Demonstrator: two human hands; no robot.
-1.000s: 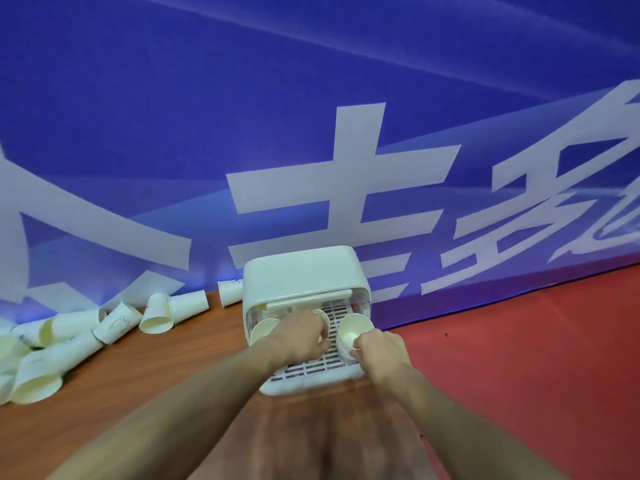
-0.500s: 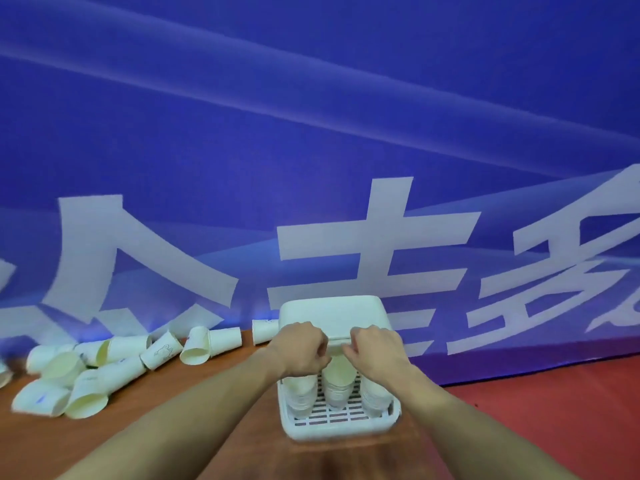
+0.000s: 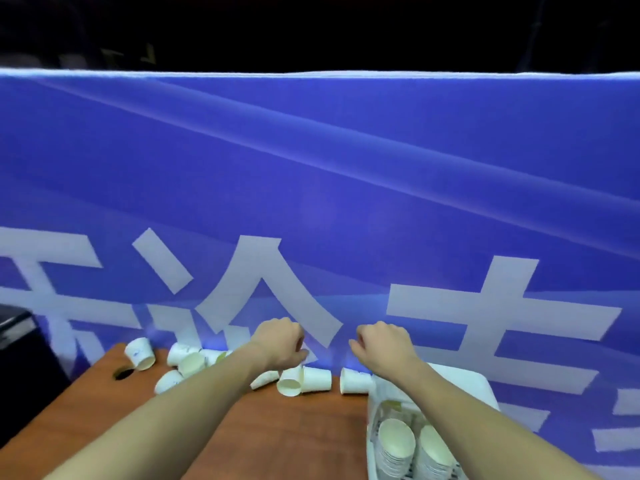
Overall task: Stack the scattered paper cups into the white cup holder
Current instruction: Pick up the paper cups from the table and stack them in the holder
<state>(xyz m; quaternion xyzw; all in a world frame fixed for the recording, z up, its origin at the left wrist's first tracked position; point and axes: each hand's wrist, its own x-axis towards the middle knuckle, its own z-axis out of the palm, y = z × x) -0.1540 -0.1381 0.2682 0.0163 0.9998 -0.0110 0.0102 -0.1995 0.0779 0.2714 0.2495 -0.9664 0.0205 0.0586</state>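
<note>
The white cup holder (image 3: pixel 481 386) stands at the lower right of the wooden table, with two stacks of paper cups (image 3: pixel 396 445) showing in it beside my right forearm. Several scattered paper cups (image 3: pixel 313 379) lie on their sides along the table's back edge, from the far left cup (image 3: pixel 140 353) to one next to the holder (image 3: pixel 356 381). My left hand (image 3: pixel 280 344) hovers above the middle cups, fingers curled, holding nothing. My right hand (image 3: pixel 384 346) is raised above the holder's left side, fingers also curled and empty.
A tall blue banner with white characters (image 3: pixel 311 202) rises right behind the table. The wooden table (image 3: pixel 294 427) has a round cable hole (image 3: pixel 123 373) near its back left corner. A dark object (image 3: pixel 17 327) sits past the left edge.
Both hands have let go of the holder's lid and lifted up and leftward. The view has swung left, so the holder now sits at the lower right and more cups show.
</note>
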